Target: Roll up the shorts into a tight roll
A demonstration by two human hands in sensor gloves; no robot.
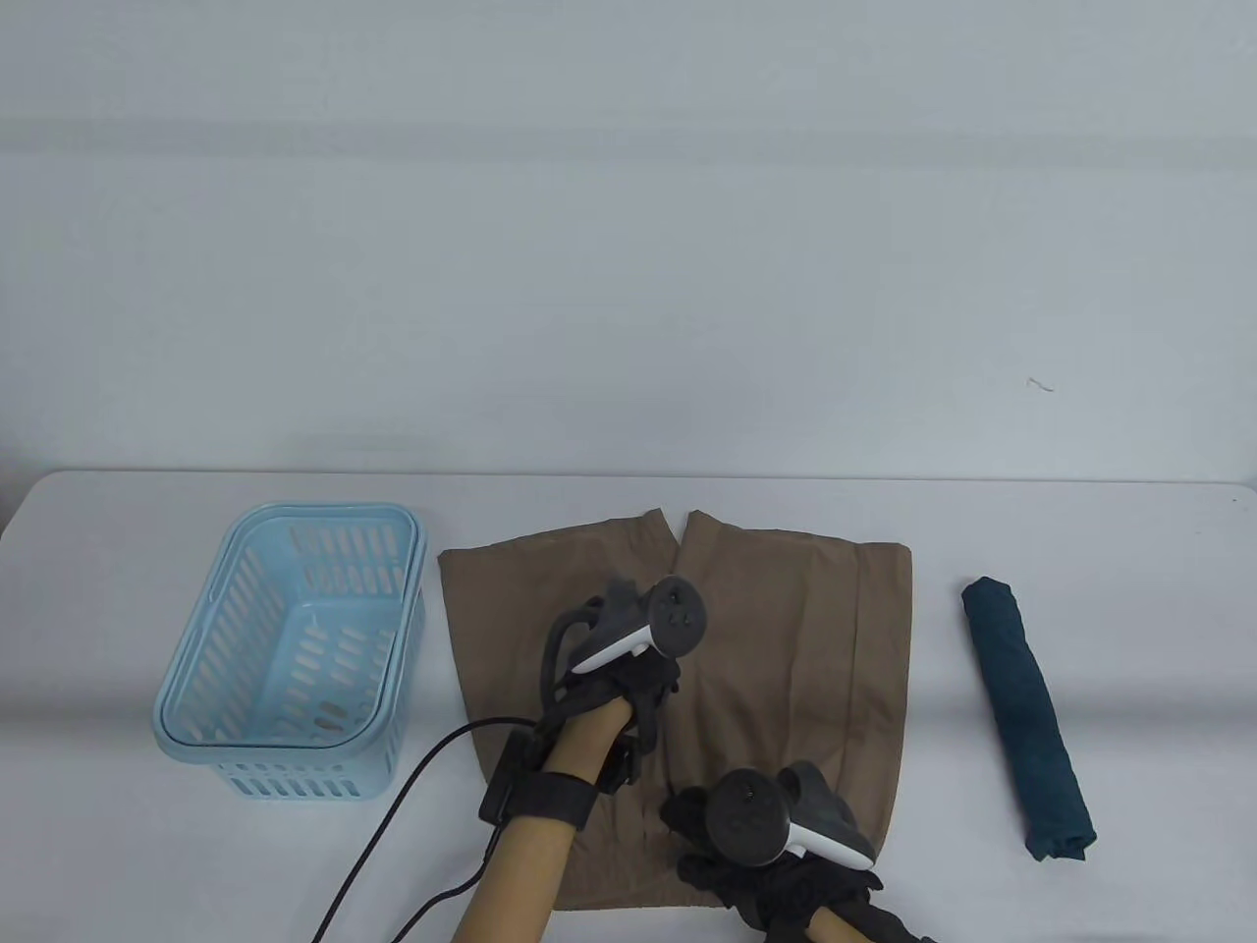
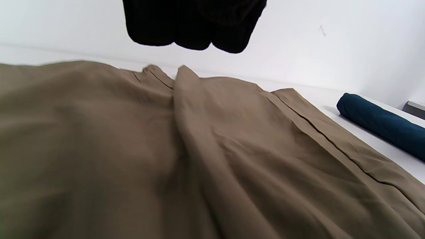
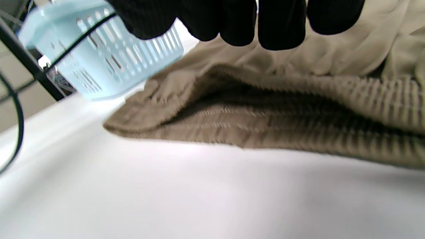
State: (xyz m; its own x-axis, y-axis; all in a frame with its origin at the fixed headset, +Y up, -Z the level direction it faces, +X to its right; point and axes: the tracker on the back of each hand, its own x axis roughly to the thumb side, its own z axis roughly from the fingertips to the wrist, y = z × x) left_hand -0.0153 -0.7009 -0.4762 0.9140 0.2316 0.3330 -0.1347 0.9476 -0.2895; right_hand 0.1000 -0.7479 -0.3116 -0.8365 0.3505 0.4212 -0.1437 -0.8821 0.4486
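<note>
- The brown shorts are lying spread flat on the white surface, between the light blue basket on the left and a dark teal rolled cloth on the right.
- The shorts' long axis is running from the near edge toward the far edge: the ribbed waistband is lying nearest the person, and the two leg openings are pointing away toward the wall, with a narrow split showing between the legs.
- The left hand is hanging just above the middle of the cloth; in the left wrist view its fingers are showing above the fabric, holding nothing, relaxed as far as I can tell.
- The right hand is sitting at the waistband near the front edge; its fingers are hanging close over the elastic, and I cannot tell whether they are pinching it yet.
- Judging by this, the step in hand is flattening the cloth and starting the roll from the waistband.
- To do it well, the shallow folds running along the legs should be smoothed out first, since creases rolled in will be loosening the bundle.
- Both hands should be taking the waistband well apart, turning a small firm first fold, then rolling away toward the leg hems while pressing down evenly.
- Keeping the side edges in line matters, or the roll will be coming out cone-shaped.
</note>
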